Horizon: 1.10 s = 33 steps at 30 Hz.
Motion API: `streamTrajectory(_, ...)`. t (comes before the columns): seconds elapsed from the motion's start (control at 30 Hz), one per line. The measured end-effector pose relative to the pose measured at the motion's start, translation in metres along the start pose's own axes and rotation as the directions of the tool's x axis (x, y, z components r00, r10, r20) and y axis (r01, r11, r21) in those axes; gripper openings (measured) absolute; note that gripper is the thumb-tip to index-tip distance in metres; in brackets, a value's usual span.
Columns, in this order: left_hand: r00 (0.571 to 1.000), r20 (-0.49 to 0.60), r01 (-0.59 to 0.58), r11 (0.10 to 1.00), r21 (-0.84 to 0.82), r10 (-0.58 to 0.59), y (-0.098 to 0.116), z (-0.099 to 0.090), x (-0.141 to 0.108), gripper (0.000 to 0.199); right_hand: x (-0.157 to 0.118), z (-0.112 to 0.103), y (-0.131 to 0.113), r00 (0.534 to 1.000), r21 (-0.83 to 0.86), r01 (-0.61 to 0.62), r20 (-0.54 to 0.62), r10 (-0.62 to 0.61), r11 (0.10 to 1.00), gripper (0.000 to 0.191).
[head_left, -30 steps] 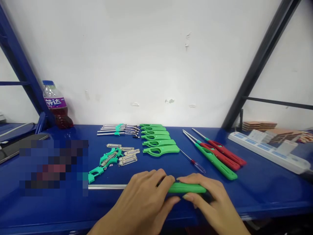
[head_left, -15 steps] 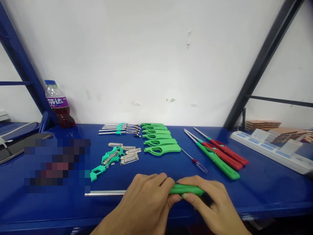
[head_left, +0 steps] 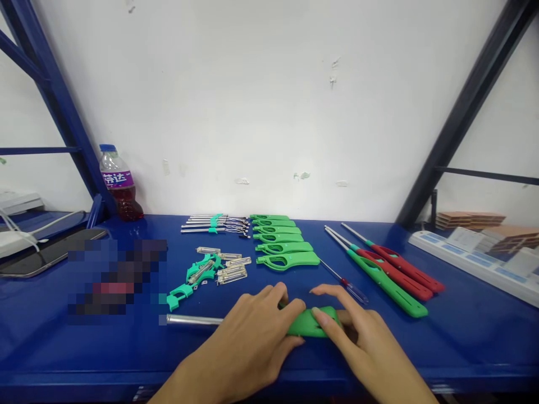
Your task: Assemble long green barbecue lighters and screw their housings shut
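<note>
A green long-nosed lighter (head_left: 309, 324) lies across both hands above the table's front edge, its metal tube pointing left. My left hand (head_left: 256, 334) is wrapped around its middle, hiding the trigger area. At the handle's end my right hand (head_left: 362, 334) grips with the thumb on top and fingers behind, the index finger lifted off. Just beyond stands a stack of green handle shells (head_left: 290, 259), with a screwdriver (head_left: 349, 287) to their right. Turquoise plastic parts (head_left: 181, 294) and clear fuel tanks (head_left: 232, 274) lie left of the shells.
Several metal tubes with wires (head_left: 202, 229) lie at the back. On the right are red lighters (head_left: 415, 275), a green lighter (head_left: 391, 289) and a white power strip (head_left: 471, 261). A drink bottle (head_left: 122, 188) stands back left, near a phone (head_left: 54, 255). A blurred patch covers the left.
The lighter's handle has rolled so its broad face shows more. My right index finger has lifted away from it. The whole view has shifted slightly, moving the table things to the right.
</note>
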<state>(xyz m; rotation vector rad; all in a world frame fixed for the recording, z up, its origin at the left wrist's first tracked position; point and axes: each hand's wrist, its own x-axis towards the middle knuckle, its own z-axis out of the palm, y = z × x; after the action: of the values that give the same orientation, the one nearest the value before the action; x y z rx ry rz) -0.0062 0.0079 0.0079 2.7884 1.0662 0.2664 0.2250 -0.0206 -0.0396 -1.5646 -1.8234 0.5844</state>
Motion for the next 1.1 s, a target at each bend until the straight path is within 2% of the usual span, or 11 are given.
streamTrajectory(0.13,0.998,-0.069,-0.013,0.999,-0.034,0.01,-0.007,0.004,0.001,0.028,0.003,0.0,0.001,0.999,0.013,-0.007,-0.044,0.007,1.0,0.05)
streamTrajectory(0.27,0.991,-0.131,-0.029,0.999,-0.046,0.022,-0.01,0.001,-0.002,0.039,0.001,0.0,0.003,0.996,0.054,0.009,-0.093,-0.004,0.999,0.052)
streamTrajectory(0.37,0.987,-0.159,0.007,1.0,-0.003,-0.008,-0.022,-0.011,-0.008,0.022,-0.002,-0.003,0.004,0.98,0.109,0.05,-0.196,-0.028,0.993,0.048)
streamTrajectory(0.47,0.98,-0.092,0.182,0.98,0.077,-0.175,-0.047,-0.028,-0.02,0.033,0.0,-0.012,0.007,0.926,0.095,0.087,-0.376,-0.045,0.992,0.037)
streamTrajectory(0.53,0.949,-0.045,0.314,0.943,0.111,-0.311,-0.068,-0.037,-0.029,0.03,0.002,-0.021,0.013,0.876,-0.021,0.07,-0.478,-0.072,0.997,0.031)
streamTrajectory(0.6,0.932,-0.047,0.364,0.923,0.129,-0.361,-0.086,-0.043,-0.037,0.028,0.005,-0.03,0.023,0.823,-0.198,0.025,-0.552,-0.132,0.98,0.028)
streamTrajectory(0.67,0.926,-0.069,0.377,0.916,0.138,-0.371,-0.099,-0.046,-0.041,0.03,0.007,-0.036,0.033,0.785,-0.282,0.005,-0.593,-0.179,0.959,0.029)
streamTrajectory(0.73,0.924,-0.087,0.383,0.913,0.142,-0.373,-0.106,-0.047,-0.042,0.032,0.006,-0.037,0.04,0.792,-0.274,0.013,-0.584,-0.177,0.962,0.028)
streamTrajectory(0.9,0.92,-0.087,0.392,0.91,0.135,-0.383,-0.109,-0.047,-0.038,0.031,0.005,-0.03,0.043,0.852,-0.269,0.043,-0.493,-0.175,0.962,0.026)
streamTrajectory(1.1,0.927,-0.056,0.376,0.92,0.108,-0.372,-0.11,-0.047,-0.032,0.027,0.007,-0.029,0.047,0.859,-0.288,-0.015,-0.494,-0.135,0.958,0.031)
